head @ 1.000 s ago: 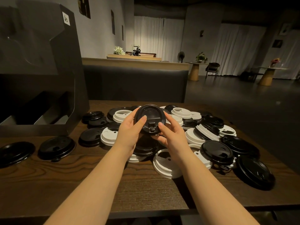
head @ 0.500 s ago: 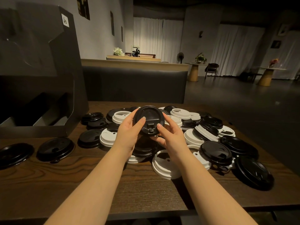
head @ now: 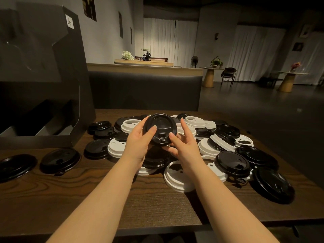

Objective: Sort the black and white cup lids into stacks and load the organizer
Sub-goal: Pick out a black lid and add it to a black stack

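A black cup lid (head: 160,128) is held upright above the middle of the pile, its face toward me. My left hand (head: 139,142) grips its left rim with thumb in front and fingers behind. My right hand (head: 182,143) pinches its lower right edge, the index finger standing straight beside it. Under and around my hands lies a mixed heap of black lids (head: 232,163) and white lids (head: 178,174) on the dark wooden table (head: 105,199). The black organizer (head: 43,81) stands at the left rear, its slots open toward me.
Three black lids (head: 60,160) lie singly in a row left of the heap, in front of the organizer. A large black lid (head: 273,184) sits near the table's right edge. A dark bench back (head: 143,90) runs behind the table.
The held black lid has stayed in place between both hands; my right index finger has lifted off its rim. The view shifted only slightly.
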A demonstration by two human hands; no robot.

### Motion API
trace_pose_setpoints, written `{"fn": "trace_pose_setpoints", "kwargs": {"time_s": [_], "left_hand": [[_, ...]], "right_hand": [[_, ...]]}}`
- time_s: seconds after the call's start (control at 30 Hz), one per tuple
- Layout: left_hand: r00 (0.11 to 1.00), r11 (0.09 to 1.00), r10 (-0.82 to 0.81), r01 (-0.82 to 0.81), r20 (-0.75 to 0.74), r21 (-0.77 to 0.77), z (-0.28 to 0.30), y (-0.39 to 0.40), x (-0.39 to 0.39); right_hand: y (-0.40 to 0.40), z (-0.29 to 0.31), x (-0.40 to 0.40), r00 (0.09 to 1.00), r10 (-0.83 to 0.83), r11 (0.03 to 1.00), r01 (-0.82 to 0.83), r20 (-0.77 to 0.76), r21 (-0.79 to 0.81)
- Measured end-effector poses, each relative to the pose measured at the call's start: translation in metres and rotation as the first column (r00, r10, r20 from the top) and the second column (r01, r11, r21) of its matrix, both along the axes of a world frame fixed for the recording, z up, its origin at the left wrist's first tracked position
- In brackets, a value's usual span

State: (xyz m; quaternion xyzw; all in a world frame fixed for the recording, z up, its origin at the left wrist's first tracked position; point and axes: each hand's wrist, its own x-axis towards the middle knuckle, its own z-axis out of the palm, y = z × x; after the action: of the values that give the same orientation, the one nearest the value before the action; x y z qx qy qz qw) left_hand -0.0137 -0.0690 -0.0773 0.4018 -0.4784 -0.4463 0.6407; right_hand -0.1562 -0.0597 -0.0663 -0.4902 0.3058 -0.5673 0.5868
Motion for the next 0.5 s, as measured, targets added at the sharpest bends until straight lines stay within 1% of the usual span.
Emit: {"fn": "trace_pose_setpoints", "kwargs": {"time_s": [0.17, 0.5], "left_hand": [[1.000, 1.000, -0.004, 0.004, 0.013, -0.009, -0.0004, -0.0009, 0.0014], [1.000, 1.000, -0.005, 0.005, -0.009, 0.009, 0.0011, -0.0021, 0.0007]], "right_hand": [[0.0009, 0.0021, -0.0002, 1.000, 0.007, 0.999, -0.007, -0.007, -0.040], [0.0005, 0.0027, 0.0010, 1.000, -0.012, 1.000, 0.012, 0.005, -0.018]]}}
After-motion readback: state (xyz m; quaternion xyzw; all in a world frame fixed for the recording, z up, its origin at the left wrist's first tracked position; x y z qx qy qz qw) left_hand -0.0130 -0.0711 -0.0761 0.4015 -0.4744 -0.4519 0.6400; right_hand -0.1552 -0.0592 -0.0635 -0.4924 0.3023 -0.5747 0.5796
